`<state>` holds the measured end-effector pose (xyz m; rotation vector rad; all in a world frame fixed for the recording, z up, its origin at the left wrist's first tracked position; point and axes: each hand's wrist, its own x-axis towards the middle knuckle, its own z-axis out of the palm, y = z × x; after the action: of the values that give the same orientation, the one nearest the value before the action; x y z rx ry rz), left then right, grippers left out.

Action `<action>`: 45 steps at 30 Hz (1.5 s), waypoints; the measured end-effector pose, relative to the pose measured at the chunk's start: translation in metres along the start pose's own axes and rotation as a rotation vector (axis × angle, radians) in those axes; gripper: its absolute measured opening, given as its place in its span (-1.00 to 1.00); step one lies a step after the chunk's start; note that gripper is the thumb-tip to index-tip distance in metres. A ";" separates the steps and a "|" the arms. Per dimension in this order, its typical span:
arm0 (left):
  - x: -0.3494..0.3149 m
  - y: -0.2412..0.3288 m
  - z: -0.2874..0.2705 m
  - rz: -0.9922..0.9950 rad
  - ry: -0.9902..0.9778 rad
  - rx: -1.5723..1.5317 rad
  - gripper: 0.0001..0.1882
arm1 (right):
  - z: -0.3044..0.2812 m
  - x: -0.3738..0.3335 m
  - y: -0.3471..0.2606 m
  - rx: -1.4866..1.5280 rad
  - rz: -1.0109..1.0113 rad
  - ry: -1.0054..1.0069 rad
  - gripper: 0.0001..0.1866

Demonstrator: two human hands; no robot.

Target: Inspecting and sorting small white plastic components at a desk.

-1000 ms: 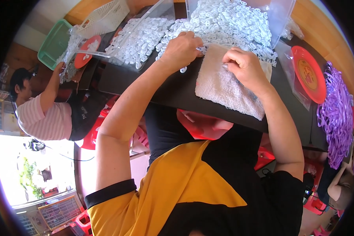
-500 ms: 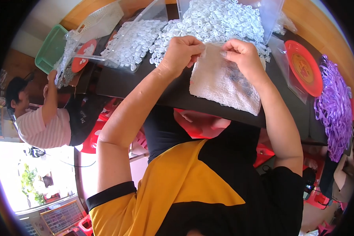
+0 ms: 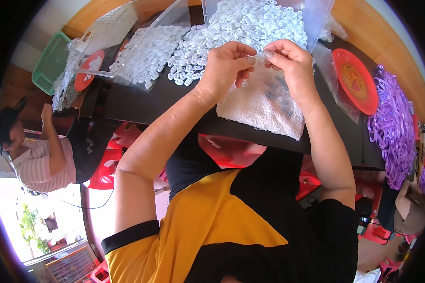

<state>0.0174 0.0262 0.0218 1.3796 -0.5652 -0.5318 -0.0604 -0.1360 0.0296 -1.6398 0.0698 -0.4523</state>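
My left hand (image 3: pixel 227 68) and my right hand (image 3: pixel 292 63) are raised close together over a white towel (image 3: pixel 257 115) at the table's near edge. Each hand has thumb and forefinger pinched, the two pinches a short gap apart. What sits between the fingertips is too small to make out. A small whitish piece (image 3: pixel 244 83) shows below my left fingers. On the towel, by my right wrist, lies a patch of small dark thin pieces (image 3: pixel 281 96), too fine to name. Just beyond my hands spreads a heap of small white oval pieces with holes (image 3: pixel 259 23).
A clear bin (image 3: pixel 148 52) of the same white pieces lies tipped at left. A red plate (image 3: pixel 356 80) and purple ribbons (image 3: pixel 394 125) are on the right. At far left, a person in a striped shirt (image 3: pixel 45 165) sits near a green basket (image 3: pixel 52 61).
Both hands have come closer together, my right fingertips rising off the towel. The view has shifted slightly. The person at left has lowered an arm from the white pieces.
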 end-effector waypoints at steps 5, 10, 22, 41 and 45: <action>-0.001 0.001 0.008 0.056 -0.004 0.057 -0.81 | -0.003 0.001 0.000 0.055 0.053 -0.089 -0.90; -0.001 0.001 0.011 0.145 0.010 0.007 -0.77 | -0.006 0.002 0.002 0.116 0.046 -0.185 -0.89; -0.002 -0.009 0.006 0.018 0.023 -0.050 -0.90 | 0.010 -0.006 0.000 0.021 -0.067 -0.012 -0.91; -0.003 -0.008 -0.002 -0.030 -0.011 -0.108 -0.89 | 0.016 -0.008 0.011 -0.217 -0.271 0.045 -0.93; -0.005 -0.006 -0.001 -0.051 0.020 -0.236 -0.89 | 0.023 -0.011 0.012 -0.092 -0.191 0.063 -0.93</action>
<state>0.0139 0.0298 0.0154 1.1756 -0.4374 -0.6056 -0.0607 -0.1127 0.0142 -1.7304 -0.0199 -0.6550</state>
